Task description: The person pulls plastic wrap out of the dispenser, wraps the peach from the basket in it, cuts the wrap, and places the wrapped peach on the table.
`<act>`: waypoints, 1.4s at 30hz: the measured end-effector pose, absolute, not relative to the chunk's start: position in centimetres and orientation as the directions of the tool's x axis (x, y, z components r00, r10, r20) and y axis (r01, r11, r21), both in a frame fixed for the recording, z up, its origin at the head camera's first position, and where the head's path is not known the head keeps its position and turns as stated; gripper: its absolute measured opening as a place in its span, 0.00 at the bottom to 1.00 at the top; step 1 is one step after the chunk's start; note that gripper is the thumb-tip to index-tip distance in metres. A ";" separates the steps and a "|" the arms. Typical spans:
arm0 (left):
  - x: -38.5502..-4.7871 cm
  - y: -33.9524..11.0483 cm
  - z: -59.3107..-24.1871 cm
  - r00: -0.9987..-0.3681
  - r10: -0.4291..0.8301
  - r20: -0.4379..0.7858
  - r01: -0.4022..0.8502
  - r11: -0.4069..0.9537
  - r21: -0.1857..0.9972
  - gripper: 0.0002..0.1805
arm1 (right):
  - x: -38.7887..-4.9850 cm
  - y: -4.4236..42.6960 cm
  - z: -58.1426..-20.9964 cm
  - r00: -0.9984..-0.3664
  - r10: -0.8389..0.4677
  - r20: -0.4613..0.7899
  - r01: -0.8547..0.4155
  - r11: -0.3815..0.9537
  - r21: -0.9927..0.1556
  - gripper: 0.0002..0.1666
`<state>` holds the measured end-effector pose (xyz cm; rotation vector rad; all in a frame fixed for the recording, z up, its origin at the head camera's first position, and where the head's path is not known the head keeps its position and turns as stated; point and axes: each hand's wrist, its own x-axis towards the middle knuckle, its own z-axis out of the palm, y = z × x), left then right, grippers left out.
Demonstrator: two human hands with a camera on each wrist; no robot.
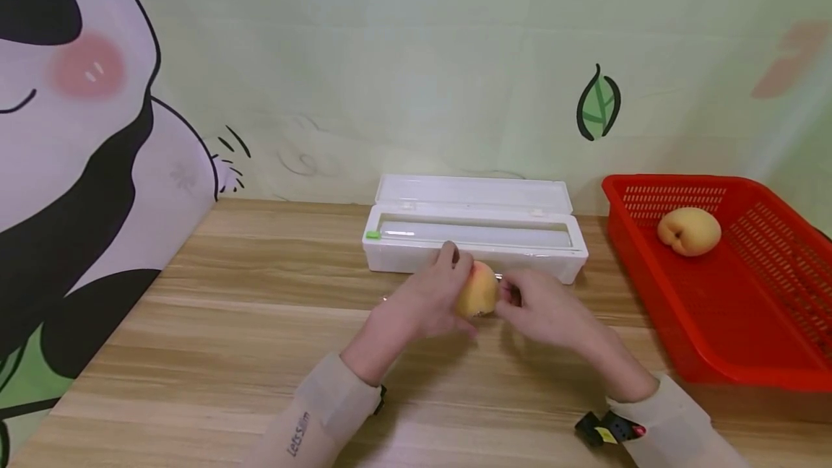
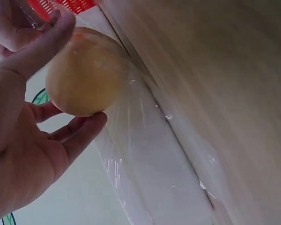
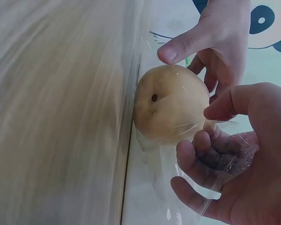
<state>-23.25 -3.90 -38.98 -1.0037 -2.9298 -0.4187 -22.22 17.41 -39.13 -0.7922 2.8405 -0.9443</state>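
Observation:
A yellow peach [image 1: 477,289] stands just in front of a white cling film dispenser [image 1: 396,257] with its lid raised. My left hand [image 1: 434,293] holds the peach from the left, thumb on one side and fingers on the other. To the peach's right, my right hand [image 1: 546,307] pinches clear cling film [image 3: 241,161], which lies bunched and creased against its curled fingers. Film also clings to the peach's surface in the right wrist view. In the left wrist view, a sheet of clear film [image 2: 140,136] stretches beside the fruit, over the dispenser's white side.
A red plastic basket [image 1: 682,323] stands at the right, with another peach [image 1: 689,231] inside. The dispenser has a green cutter slider [image 1: 373,235] at its left end. Behind the wooden table [image 1: 260,309] hangs a printed panda backdrop [image 1: 325,92].

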 end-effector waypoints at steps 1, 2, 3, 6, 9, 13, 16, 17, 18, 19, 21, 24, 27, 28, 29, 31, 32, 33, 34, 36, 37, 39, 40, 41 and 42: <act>-23.3 -3.9 -39.0 -0.792 0.601 0.106 0.606 0.755 0.249 0.49 | -22.2 17.4 -39.1 -0.869 -0.480 0.117 -0.455 0.683 -0.571 0.08; -23.4 -3.9 -39.0 -0.790 0.603 0.112 0.609 0.752 0.252 0.48 | -22.2 17.5 -39.0 -0.870 -0.477 0.122 -0.455 0.684 -0.570 0.08; -23.5 -4.0 -39.0 -0.790 0.603 0.114 0.609 0.749 0.261 0.46 | -22.2 17.5 -39.0 -0.869 -0.478 0.129 -0.460 0.681 -0.570 0.08; -23.6 -4.1 -38.8 -0.791 0.600 0.117 0.606 0.745 0.278 0.43 | -22.2 17.7 -38.7 -0.869 -0.473 0.142 -0.464 0.683 -0.564 0.08; -23.8 -4.2 -38.6 -0.794 0.597 0.109 0.601 0.746 0.286 0.42 | -22.2 17.8 -38.5 -0.870 -0.471 0.145 -0.465 0.690 -0.555 0.07; -23.9 -4.2 -38.4 -0.792 0.600 0.111 0.602 0.738 0.305 0.42 | -22.1 18.0 -38.3 -0.879 -0.459 0.131 -0.453 0.714 -0.534 0.07; -24.0 -4.3 -38.3 -0.796 0.595 0.113 0.594 0.729 0.340 0.40 | -22.1 18.2 -38.1 -0.882 -0.457 0.113 -0.443 0.723 -0.530 0.07; -24.1 -4.3 -38.2 -0.796 0.594 0.113 0.592 0.726 0.350 0.39 | -22.1 18.2 -38.0 -0.882 -0.459 0.108 -0.441 0.723 -0.532 0.07; -24.1 -4.4 -38.2 -0.796 0.595 0.115 0.592 0.722 0.359 0.38 | -22.1 18.3 -37.9 -0.880 -0.463 0.108 -0.443 0.718 -0.537 0.07; -24.2 -4.4 -38.1 -0.795 0.595 0.119 0.593 0.719 0.363 0.37 | -22.1 18.4 -37.8 -0.876 -0.469 0.110 -0.448 0.711 -0.541 0.07; -24.2 -4.6 -38.0 -0.793 0.594 0.135 0.596 0.711 0.374 0.36 | -22.2 18.7 -37.5 -0.867 -0.483 0.123 -0.464 0.695 -0.550 0.07; -24.2 -4.9 -37.7 -0.786 0.594 0.169 0.608 0.693 0.387 0.36 | -22.3 19.0 -37.2 -0.853 -0.498 0.158 -0.495 0.675 -0.547 0.08; -24.1 -5.1 -37.4 -0.776 0.600 0.195 0.622 0.676 0.394 0.37 | -22.4 19.2 -36.9 -0.850 -0.499 0.171 -0.503 0.670 -0.546 0.08; -24.1 -5.2 -37.3 -0.769 0.606 0.205 0.632 0.668 0.394 0.38 | -22.4 19.2 -36.8 -0.851 -0.497 0.171 -0.502 0.672 -0.545 0.08; -24.1 -5.3 -37.2 -0.765 0.608 0.212 0.636 0.661 0.398 0.38 | -22.4 19.2 -36.7 -0.852 -0.495 0.168 -0.499 0.673 -0.546 0.07; -24.1 -5.4 -37.0 -0.759 0.610 0.227 0.643 0.649 0.407 0.36 | -22.4 19.3 -36.5 -0.857 -0.488 0.163 -0.491 0.679 -0.547 0.07; -24.2 -5.5 -36.9 -0.758 0.609 0.232 0.644 0.644 0.413 0.35 | -22.4 19.3 -36.5 -0.859 -0.485 0.162 -0.487 0.680 -0.547 0.07; -24.2 -5.5 -36.9 -0.760 0.606 0.234 0.641 0.642 0.420 0.33 | -22.5 19.4 -36.4 -0.861 -0.481 0.164 -0.485 0.684 -0.545 0.07; -24.3 -5.6 -36.8 -0.763 0.602 0.235 0.638 0.643 0.424 0.31 | -22.5 19.4 -36.3 -0.862 -0.477 0.171 -0.487 0.685 -0.542 0.07; -24.3 -5.7 -36.7 -0.772 0.593 0.227 0.625 0.646 0.438 0.29 | -22.5 19.5 -36.3 -0.866 -0.463 0.189 -0.487 0.693 -0.532 0.06; -24.3 -5.7 -36.7 -0.776 0.591 0.223 0.620 0.647 0.443 0.28 | -22.5 19.5 -36.2 -0.866 -0.457 0.202 -0.489 0.695 -0.528 0.06; -24.3 -5.8 -36.6 -0.780 0.586 0.218 0.613 0.648 0.451 0.28 | -22.5 19.6 -36.1 -0.868 -0.439 0.233 -0.493 0.700 -0.517 0.07; -24.3 -5.8 -36.6 -0.779 0.586 0.222 0.614 0.645 0.454 0.27 | -22.5 19.6 -36.0 -0.868 -0.429 0.250 -0.495 0.700 -0.515 0.07; -24.4 -5.8 -36.6 -0.778 0.585 0.228 0.616 0.641 0.457 0.27 | -22.4 19.6 -35.9 -0.869 -0.418 0.265 -0.494 0.704 -0.510 0.08; -24.4 -5.8 -36.6 -0.776 0.585 0.237 0.620 0.638 0.457 0.27 | -22.4 19.7 -35.8 -0.872 -0.402 0.279 -0.490 0.706 -0.511 0.10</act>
